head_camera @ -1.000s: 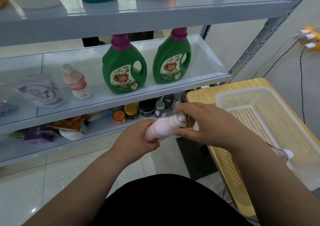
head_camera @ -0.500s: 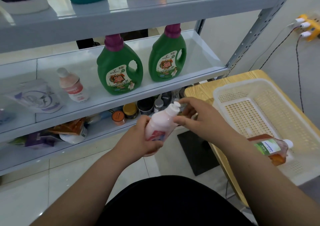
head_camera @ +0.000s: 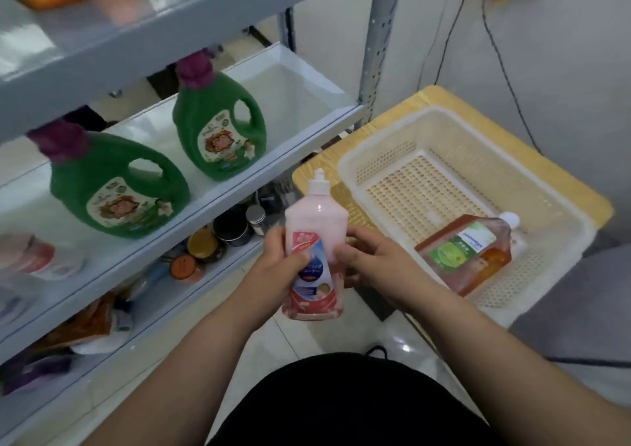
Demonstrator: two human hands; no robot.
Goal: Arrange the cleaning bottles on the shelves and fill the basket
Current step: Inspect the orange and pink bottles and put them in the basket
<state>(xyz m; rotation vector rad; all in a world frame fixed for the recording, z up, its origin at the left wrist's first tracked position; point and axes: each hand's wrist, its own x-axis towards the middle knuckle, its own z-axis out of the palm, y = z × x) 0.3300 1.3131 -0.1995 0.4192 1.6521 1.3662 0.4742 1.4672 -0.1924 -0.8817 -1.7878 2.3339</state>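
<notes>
The shelves [head_camera: 300,97] stand left of the basket [head_camera: 392,159] and carry two green bottles [head_camera: 116,186]. One brown bottle [head_camera: 467,254] lies at the basket's near edge, with open room behind it. Just left of the basket, the left hand [head_camera: 276,268] and right hand [head_camera: 372,261] both grip one pink bottle [head_camera: 316,227] upright.

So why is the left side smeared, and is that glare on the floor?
Head view: motion blur smears the far-left shelf items; the held pink bottle is sharper; a glare spot sits on the floor tile; the wide lens bends the shelves.

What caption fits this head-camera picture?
Left hand and right hand hold a pink bottle upright beside a basket containing an orange bottle.
</notes>
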